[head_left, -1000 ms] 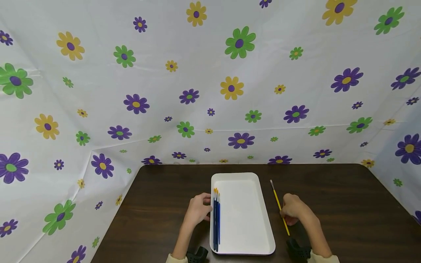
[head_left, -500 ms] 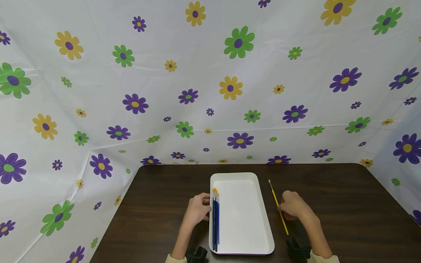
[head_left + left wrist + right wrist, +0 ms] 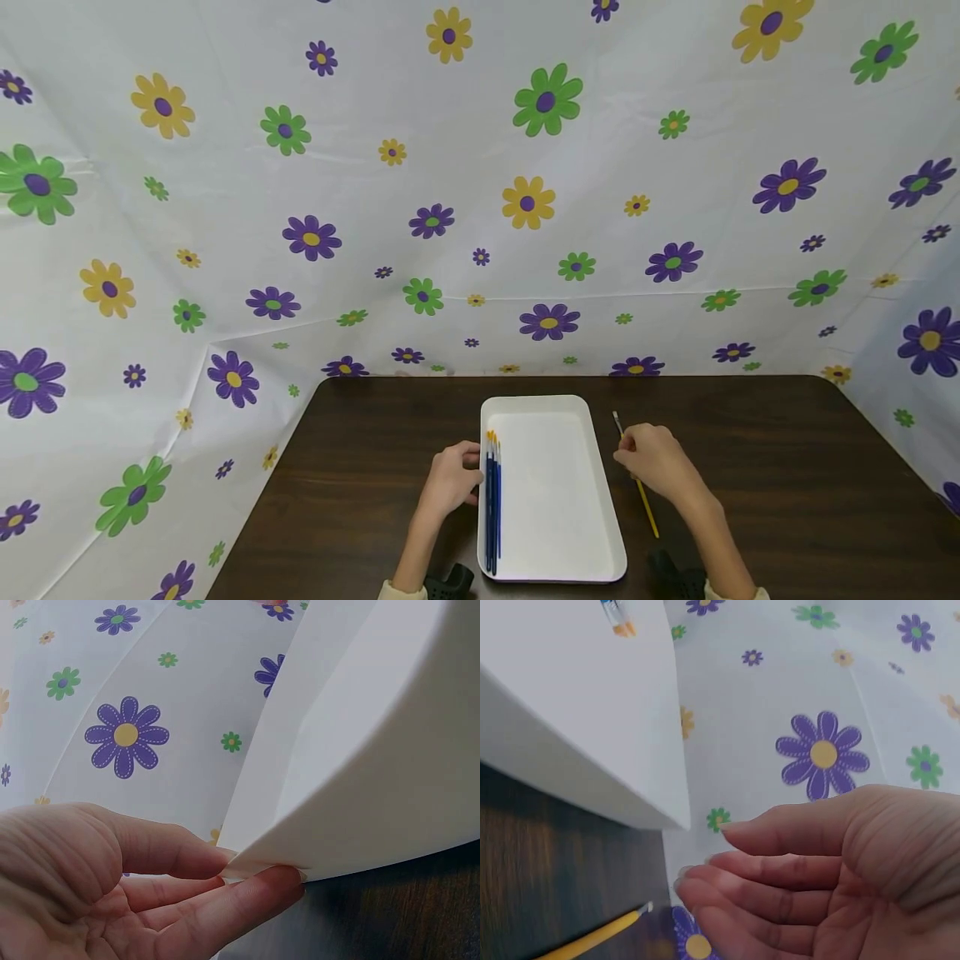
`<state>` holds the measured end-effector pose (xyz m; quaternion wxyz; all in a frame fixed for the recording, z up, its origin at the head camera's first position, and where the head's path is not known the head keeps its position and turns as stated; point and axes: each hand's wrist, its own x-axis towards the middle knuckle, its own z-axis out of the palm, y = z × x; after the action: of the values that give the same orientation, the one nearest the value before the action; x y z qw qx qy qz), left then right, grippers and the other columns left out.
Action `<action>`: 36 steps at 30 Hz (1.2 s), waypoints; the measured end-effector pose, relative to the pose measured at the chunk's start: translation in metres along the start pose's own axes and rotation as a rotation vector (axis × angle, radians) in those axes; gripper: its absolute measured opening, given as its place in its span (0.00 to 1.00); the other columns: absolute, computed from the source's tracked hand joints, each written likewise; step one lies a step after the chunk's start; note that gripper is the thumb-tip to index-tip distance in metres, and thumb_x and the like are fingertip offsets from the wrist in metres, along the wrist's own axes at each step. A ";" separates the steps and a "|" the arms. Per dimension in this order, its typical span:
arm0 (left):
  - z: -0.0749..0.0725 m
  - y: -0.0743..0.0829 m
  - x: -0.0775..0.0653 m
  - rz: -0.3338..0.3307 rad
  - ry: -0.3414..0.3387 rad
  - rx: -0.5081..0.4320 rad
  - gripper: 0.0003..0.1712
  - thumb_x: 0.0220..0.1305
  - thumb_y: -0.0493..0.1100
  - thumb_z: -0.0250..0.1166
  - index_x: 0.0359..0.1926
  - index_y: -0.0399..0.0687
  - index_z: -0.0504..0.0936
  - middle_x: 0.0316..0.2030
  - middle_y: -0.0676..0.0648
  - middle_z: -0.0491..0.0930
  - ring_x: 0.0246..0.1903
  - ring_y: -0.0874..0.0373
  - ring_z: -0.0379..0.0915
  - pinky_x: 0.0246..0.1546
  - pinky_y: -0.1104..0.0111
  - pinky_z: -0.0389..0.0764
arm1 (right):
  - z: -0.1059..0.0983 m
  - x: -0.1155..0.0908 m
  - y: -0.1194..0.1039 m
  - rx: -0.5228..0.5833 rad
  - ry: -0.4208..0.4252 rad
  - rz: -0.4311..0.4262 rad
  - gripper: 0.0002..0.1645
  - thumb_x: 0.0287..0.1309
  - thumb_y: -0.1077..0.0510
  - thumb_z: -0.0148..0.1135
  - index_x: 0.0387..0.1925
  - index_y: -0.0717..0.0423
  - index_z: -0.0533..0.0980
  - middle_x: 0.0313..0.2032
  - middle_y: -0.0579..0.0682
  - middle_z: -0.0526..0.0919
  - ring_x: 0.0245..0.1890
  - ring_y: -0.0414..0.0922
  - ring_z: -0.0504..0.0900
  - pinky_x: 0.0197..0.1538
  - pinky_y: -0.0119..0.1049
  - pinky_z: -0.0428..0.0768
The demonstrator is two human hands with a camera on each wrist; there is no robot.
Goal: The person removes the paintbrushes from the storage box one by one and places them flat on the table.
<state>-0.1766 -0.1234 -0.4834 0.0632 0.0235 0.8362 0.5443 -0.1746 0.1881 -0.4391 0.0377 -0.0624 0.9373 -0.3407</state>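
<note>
A white rectangular tray [image 3: 558, 500] lies on the table, several slim blue paintbrushes [image 3: 492, 500] lined up along its left side. My left hand [image 3: 452, 479] pinches the tray's left rim; in the left wrist view thumb and finger meet at the edge of the tray [image 3: 375, 787]. To the right of the tray, a yellow paintbrush [image 3: 647, 510] lies slantwise, bristles pointing away. Over its upper part hovers my right hand [image 3: 656, 462], covering some of the handle. The right wrist view shows this hand [image 3: 802, 877] with fingers loosely bent and nothing between them, apart from the yellow paintbrush [image 3: 592, 937].
Dark wooden table [image 3: 360, 467] spreads out on both sides of the tray. A white flowered cloth [image 3: 480, 167] hangs behind its far edge and along the sides. Dark wrist mounts [image 3: 450, 582] sit at both forearms.
My right hand has moved forward and slightly left, from the middle of the yellow paintbrush up over its far part, its fingers off the handle. The left hand stays at the tray rim.
</note>
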 end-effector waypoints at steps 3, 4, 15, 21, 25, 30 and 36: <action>0.000 0.000 0.000 0.006 0.001 0.004 0.23 0.60 0.24 0.62 0.57 0.25 0.79 0.47 0.30 0.84 0.32 0.45 0.86 0.22 0.59 0.86 | 0.003 -0.001 -0.005 0.008 0.044 -0.034 0.03 0.63 0.67 0.66 0.33 0.65 0.81 0.23 0.49 0.79 0.21 0.43 0.75 0.25 0.37 0.76; 0.000 0.000 0.000 0.006 0.001 0.004 0.23 0.60 0.24 0.62 0.57 0.25 0.79 0.47 0.30 0.84 0.32 0.45 0.86 0.22 0.60 0.86 | 0.004 -0.002 -0.007 0.005 0.060 -0.048 0.03 0.62 0.68 0.67 0.33 0.65 0.82 0.24 0.49 0.80 0.22 0.43 0.75 0.25 0.37 0.77; 0.000 -0.004 0.001 0.001 0.001 0.012 0.22 0.60 0.25 0.63 0.57 0.25 0.79 0.47 0.30 0.83 0.32 0.47 0.86 0.23 0.60 0.86 | 0.037 0.003 -0.037 0.071 0.225 -0.146 0.02 0.58 0.69 0.70 0.32 0.64 0.82 0.25 0.47 0.82 0.27 0.41 0.77 0.31 0.33 0.80; 0.001 -0.002 0.002 0.002 0.002 0.014 0.22 0.60 0.24 0.62 0.57 0.25 0.79 0.47 0.30 0.83 0.31 0.48 0.86 0.23 0.61 0.86 | 0.078 0.002 -0.056 0.141 0.221 -0.182 0.08 0.53 0.71 0.73 0.27 0.60 0.82 0.23 0.44 0.80 0.25 0.39 0.76 0.29 0.31 0.78; 0.001 -0.001 0.001 -0.008 0.006 0.014 0.22 0.61 0.25 0.63 0.58 0.26 0.79 0.48 0.30 0.83 0.32 0.48 0.86 0.23 0.61 0.87 | 0.103 0.000 -0.063 0.181 0.177 -0.214 0.09 0.52 0.71 0.73 0.25 0.59 0.80 0.22 0.43 0.79 0.24 0.37 0.75 0.29 0.31 0.77; 0.002 -0.001 0.001 -0.007 0.014 0.028 0.22 0.61 0.24 0.63 0.57 0.26 0.79 0.47 0.30 0.84 0.31 0.48 0.85 0.23 0.61 0.86 | 0.124 -0.002 -0.065 0.204 0.113 -0.228 0.08 0.51 0.71 0.73 0.25 0.59 0.80 0.20 0.42 0.78 0.23 0.35 0.73 0.27 0.30 0.74; 0.001 0.001 0.001 -0.002 0.014 0.026 0.22 0.60 0.24 0.63 0.57 0.26 0.79 0.46 0.30 0.84 0.32 0.47 0.85 0.23 0.60 0.86 | 0.139 -0.004 -0.066 0.186 0.077 -0.257 0.10 0.49 0.71 0.73 0.23 0.59 0.79 0.20 0.42 0.78 0.22 0.34 0.72 0.27 0.29 0.74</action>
<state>-0.1777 -0.1219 -0.4825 0.0576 0.0195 0.8437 0.5334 -0.1488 0.0502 -0.5027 -0.0366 -0.1650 0.8869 -0.4300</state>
